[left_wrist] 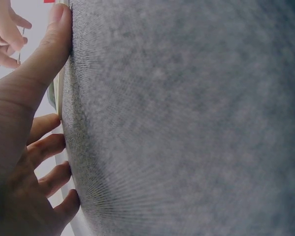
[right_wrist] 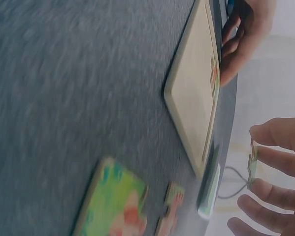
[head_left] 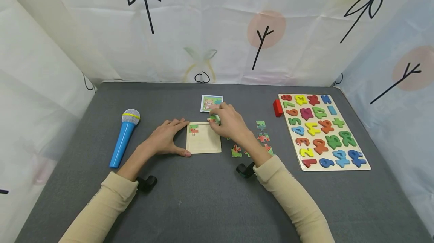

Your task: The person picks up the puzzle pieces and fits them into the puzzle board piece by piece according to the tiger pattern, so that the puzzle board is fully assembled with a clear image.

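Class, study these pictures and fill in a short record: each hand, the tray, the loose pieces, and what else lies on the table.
Left hand: thumb and forefinger at the tray's left corners
Right hand: pinches a raised piece
Tray: one fitted piece visible, far left corner
Loose pieces: right of the tray, some partly hidden by the forearm
Picture: just beyond the tray
Microphone: blue, far left
Number board: right side, red block beside it
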Available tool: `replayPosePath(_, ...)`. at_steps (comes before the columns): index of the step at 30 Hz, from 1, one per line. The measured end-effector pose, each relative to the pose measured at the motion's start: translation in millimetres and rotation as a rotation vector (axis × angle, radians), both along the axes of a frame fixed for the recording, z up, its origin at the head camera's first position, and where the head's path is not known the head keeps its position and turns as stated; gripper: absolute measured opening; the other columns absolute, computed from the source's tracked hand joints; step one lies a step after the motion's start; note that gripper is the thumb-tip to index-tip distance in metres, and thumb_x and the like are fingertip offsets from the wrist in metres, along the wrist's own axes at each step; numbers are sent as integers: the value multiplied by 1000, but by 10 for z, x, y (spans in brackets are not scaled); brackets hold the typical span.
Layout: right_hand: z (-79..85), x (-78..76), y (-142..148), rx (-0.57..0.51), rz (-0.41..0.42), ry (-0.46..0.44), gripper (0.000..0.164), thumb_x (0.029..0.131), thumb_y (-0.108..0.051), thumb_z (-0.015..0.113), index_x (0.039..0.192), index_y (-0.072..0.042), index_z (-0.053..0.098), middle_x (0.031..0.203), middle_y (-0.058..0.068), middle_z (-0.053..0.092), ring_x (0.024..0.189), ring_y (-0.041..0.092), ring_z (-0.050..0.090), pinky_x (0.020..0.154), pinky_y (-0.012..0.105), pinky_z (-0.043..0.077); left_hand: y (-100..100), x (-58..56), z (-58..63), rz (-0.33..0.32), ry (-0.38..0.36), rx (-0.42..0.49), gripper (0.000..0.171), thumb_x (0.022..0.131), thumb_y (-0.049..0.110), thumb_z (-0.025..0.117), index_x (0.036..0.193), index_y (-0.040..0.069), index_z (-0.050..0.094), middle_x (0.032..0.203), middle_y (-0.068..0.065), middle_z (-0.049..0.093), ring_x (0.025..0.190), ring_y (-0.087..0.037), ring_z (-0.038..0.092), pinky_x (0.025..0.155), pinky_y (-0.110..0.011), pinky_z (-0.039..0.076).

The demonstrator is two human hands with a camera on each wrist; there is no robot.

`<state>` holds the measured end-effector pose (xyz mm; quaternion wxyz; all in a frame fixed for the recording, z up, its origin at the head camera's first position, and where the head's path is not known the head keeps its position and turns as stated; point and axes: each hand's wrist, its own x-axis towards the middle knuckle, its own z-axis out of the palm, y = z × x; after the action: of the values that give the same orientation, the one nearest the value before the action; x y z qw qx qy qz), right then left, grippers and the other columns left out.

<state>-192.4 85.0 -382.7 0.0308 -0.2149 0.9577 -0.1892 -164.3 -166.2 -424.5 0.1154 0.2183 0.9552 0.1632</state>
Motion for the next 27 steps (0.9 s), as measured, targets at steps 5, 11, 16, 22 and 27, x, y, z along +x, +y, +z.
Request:
replayPosePath(5,-24,18,-131,19,27,-18,30,99,-27,66,124,-13,73,131,12,63,121,33,58,91,50,55,-5,-4,-8,2,-4,-3,112,71,64,86,159,11,39,163,-20,39,144,-51,39,108,-71,38)
replayPosePath(11,-95,28,-270,52,50,-24,31,97,-29,69,124,-16,74,133,12,63,123,30,59,91,50,56,-9,-2,-9,-8,7,4,112,71,64,85,158,11,39,162,-21,40,141,-51,42,105,-70,41)
replayPosePath(16,-143,29,-336,93,65,-43,31,98,-31,69,125,-18,73,128,11,64,115,32,61,86,51,57,-6,-5,-17,-11,9,13,112,71,64,85,158,10,39,162,-21,40,138,-50,44,103,-70,42)
replayPosePath(22,-179,25,-372,149,69,-63,33,99,-36,68,128,-21,72,130,10,64,119,31,60,91,52,56,-2,-5,-15,-7,-1,21,112,71,64,85,158,11,39,162,-20,39,138,-48,45,103,-70,42)
replayPosePath(27,-180,33,-378,157,71,-51,33,99,-35,69,129,-21,72,131,9,65,119,30,61,92,51,56,-10,-6,-20,-5,0,17,112,71,64,85,158,11,39,162,-20,39,138,-48,44,103,-71,41)
